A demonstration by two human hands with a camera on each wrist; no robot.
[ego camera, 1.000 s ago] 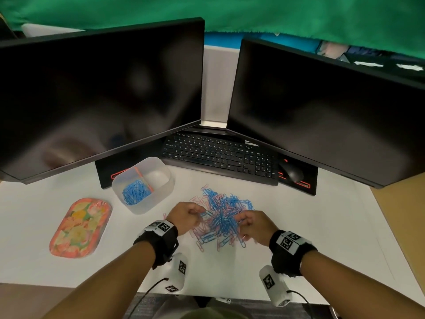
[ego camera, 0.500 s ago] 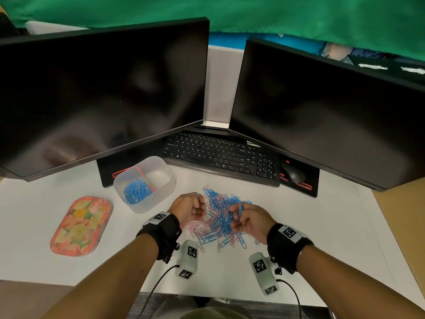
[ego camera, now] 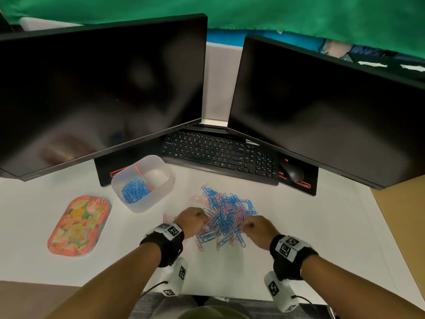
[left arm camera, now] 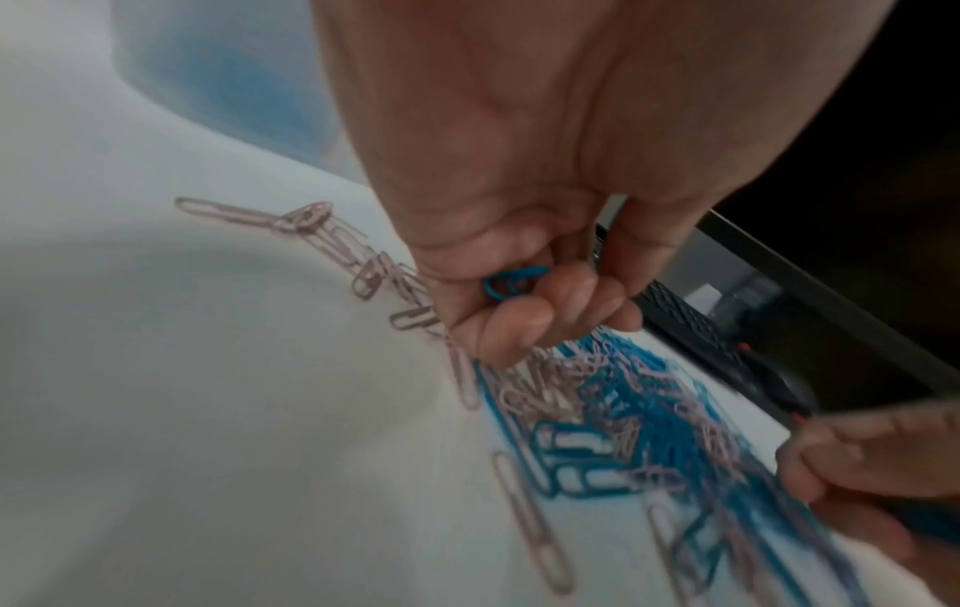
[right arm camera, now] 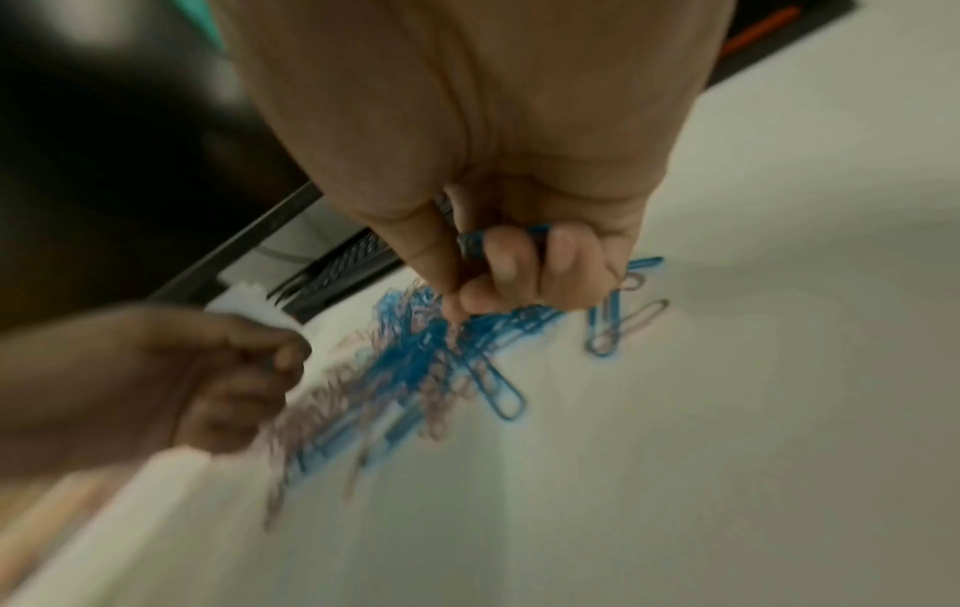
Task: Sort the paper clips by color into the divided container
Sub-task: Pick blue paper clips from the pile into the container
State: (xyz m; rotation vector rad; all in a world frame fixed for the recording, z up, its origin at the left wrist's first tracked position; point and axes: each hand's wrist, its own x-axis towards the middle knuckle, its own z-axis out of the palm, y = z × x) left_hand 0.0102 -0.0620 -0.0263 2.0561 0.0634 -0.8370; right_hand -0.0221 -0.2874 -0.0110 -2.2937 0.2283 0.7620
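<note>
White desk (ego camera: 287, 261): mixed blue-pink clip pile (ego camera: 226, 214) between both hands, left hand (ego camera: 192, 221) and right hand (ego camera: 258, 227) each curled around gathered blue clips, presumably bound for container (ego camera: 165, 180), its left compartment blue-filled.

Office desk, seen from above.
Two dark monitors (ego camera: 101, 88) angle together over a black keyboard (ego camera: 218, 155) and mouse (ego camera: 292, 172) on a white desk (ego camera: 299, 238); a grey partition panel (ego camera: 216, 81) stands behind, green cloth (ego camera: 276, 14) overhead.
</note>
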